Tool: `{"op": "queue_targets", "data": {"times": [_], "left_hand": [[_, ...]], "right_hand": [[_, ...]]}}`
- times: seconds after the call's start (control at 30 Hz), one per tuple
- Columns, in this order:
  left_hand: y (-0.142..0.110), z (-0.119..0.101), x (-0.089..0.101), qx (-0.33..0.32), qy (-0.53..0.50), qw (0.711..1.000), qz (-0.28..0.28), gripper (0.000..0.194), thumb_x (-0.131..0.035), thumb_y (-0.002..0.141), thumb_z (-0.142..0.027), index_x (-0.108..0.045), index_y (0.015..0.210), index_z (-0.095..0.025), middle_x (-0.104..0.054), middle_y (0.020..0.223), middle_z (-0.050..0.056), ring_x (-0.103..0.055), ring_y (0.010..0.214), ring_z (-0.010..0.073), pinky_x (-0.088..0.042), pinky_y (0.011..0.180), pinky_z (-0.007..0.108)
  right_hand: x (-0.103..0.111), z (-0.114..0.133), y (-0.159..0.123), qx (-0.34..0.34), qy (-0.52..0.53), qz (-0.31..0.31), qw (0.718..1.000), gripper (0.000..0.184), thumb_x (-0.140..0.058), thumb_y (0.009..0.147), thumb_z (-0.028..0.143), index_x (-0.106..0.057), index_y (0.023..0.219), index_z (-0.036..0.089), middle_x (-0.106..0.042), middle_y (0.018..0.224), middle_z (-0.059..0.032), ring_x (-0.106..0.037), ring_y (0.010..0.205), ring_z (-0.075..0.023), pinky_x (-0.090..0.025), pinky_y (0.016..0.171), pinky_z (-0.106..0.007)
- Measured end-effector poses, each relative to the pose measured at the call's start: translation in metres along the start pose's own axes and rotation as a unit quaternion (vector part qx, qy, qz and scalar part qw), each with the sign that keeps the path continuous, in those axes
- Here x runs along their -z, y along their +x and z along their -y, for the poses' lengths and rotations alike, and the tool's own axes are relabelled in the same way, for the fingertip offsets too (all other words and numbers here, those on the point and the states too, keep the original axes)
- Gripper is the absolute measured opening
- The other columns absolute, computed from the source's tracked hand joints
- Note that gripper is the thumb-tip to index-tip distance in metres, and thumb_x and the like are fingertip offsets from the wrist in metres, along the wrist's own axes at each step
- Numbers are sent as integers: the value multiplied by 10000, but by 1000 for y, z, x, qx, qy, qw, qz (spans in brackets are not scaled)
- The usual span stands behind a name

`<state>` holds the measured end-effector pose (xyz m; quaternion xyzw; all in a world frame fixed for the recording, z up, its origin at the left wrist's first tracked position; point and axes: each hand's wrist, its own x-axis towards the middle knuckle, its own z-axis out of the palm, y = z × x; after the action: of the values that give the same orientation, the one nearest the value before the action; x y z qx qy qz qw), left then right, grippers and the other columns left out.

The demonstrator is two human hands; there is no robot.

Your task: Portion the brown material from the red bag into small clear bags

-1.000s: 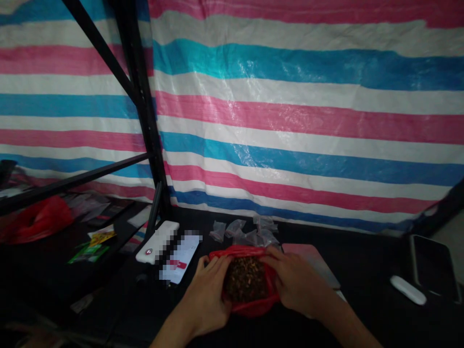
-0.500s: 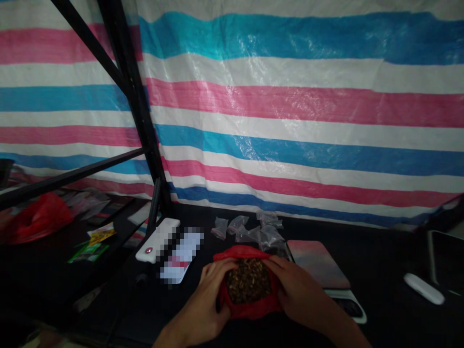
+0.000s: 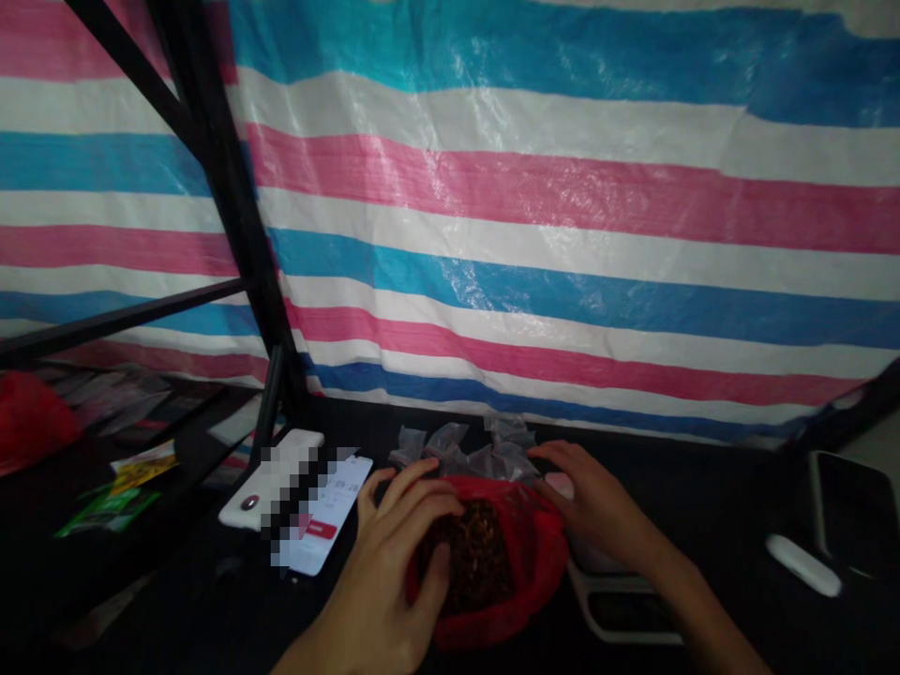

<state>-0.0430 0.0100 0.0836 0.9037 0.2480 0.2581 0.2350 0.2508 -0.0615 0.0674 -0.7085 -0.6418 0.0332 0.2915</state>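
Clasping a red plastic bag (image 3: 538, 562), the left hand (image 3: 386, 572) is curling its fingers firmly over the bag's left side, gripping it at the open mouth. Lying across the bag's far right edge, the right hand (image 3: 597, 497) is touching the rim with fingers extended; whether it is actually gripping, one cannot tell. Filling the bag's mouth is a dark brown granular material (image 3: 468, 558).

Item location: the bag is sitting on a black tabletop (image 3: 710, 497), between the hands.

Nearby items:
- small clear plastic bags (image 3: 450, 448), lying in a loose heap just behind the red bag
- a white-framed flat device (image 3: 619, 609), sitting just beside the bag, under the right wrist
- a white oblong device (image 3: 271, 478), lying left of the left hand, partly blurred
- a striped pink, white and blue tarpaulin (image 3: 562, 216), hanging behind everything
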Motion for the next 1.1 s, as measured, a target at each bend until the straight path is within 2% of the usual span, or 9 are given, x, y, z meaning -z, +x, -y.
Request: {"op": "queue_targets", "data": {"times": [0.13, 0.2, 0.37, 0.47, 0.53, 0.6, 0.73, 0.97, 1.1], "left_hand": [[12, -6, -12, -3, 24, 997, 78, 384, -477, 941, -186, -609, 1288, -287, -633, 1346, 67, -552, 1278, 276, -349, 1160, 534], [10, -1, -20, 14, 44, 994, 96, 429, -533, 924, -216, -583, 1342, -299, -579, 1436, 69, -517, 1334, 307, -321, 1185, 573], [2, 5, -16, 65, -6, 993, 101, 611, -642, 890, -436, -466, 1468, -343, -371, 1619, 60, -372, 1465, 352, -309, 1206, 584], [11, -3, -9, 132, -135, 980, 56, 559, -506, 965, -514, -452, 1477, -296, -451, 1571, 72, -409, 1453, 296, -286, 1230, 532], [23, -6, -10, 180, -280, 942, 37, 617, -435, 976, -592, -435, 1490, -249, -495, 1539, 94, -423, 1449, 281, -282, 1233, 509], [37, -8, -15, 191, -457, 868, 34, 673, -381, 968, -658, -502, 1441, -195, -590, 1448, 122, -495, 1397, 284, -343, 1201, 489], [61, -3, -25, 186, -642, 744, 2, 580, -606, 889, -612, -706, 1166, -112, -757, 1149, 154, -656, 1203, 316, -462, 1095, 453], [74, 5, -39, 211, -690, 691, -40, 412, -745, 829, -493, -758, 931, -94, -785, 865, 110, -743, 886, 244, -556, 872, 340], [78, 8, -42, 251, -679, 686, -75, 371, -763, 818, -478, -722, 859, -112, -743, 745, 52, -686, 680, 149, -527, 694, 244]], "right_hand": [[-12, -7, 6, -24, -57, 36, 997, 230, -583, 910, 231, -722, 1092, 215, -728, 1116, -80, -673, 1035, -241, -513, 931, -399], [-14, -12, 4, -43, -41, 10, 998, 211, -543, 930, 244, -732, 1023, 224, -749, 1044, -61, -698, 964, -233, -526, 889, -388], [1, -4, -5, -33, 44, -219, 974, 181, -578, 939, 337, -705, 984, 217, -742, 935, -58, -700, 834, -220, -545, 747, -333], [10, 24, -6, 90, 59, -284, 953, 67, -624, 927, 234, -691, 935, 233, -719, 905, -37, -680, 840, -201, -530, 783, -325], [8, 45, -6, 181, 64, -257, 947, 115, -648, 910, 161, -692, 968, 250, -723, 922, -28, -681, 868, -191, -526, 785, -316], [0, 60, -6, 235, 59, -195, 950, 161, -645, 916, 135, -692, 1004, 261, -730, 945, -23, -682, 860, -177, -521, 757, -304], [-19, 64, -11, 253, 34, -129, 958, 153, -584, 970, 169, -693, 1033, 256, -741, 989, -31, -689, 891, -174, -519, 781, -317], [-25, 51, -14, 275, -63, -198, 939, 201, -553, 979, 130, -699, 1079, 226, -779, 956, -25, -704, 804, -160, -515, 755, -324], [-19, 46, -11, 269, -57, -188, 943, 208, -542, 976, 138, -697, 1080, 229, -770, 892, -16, -701, 765, -163, -523, 722, -324]]}}
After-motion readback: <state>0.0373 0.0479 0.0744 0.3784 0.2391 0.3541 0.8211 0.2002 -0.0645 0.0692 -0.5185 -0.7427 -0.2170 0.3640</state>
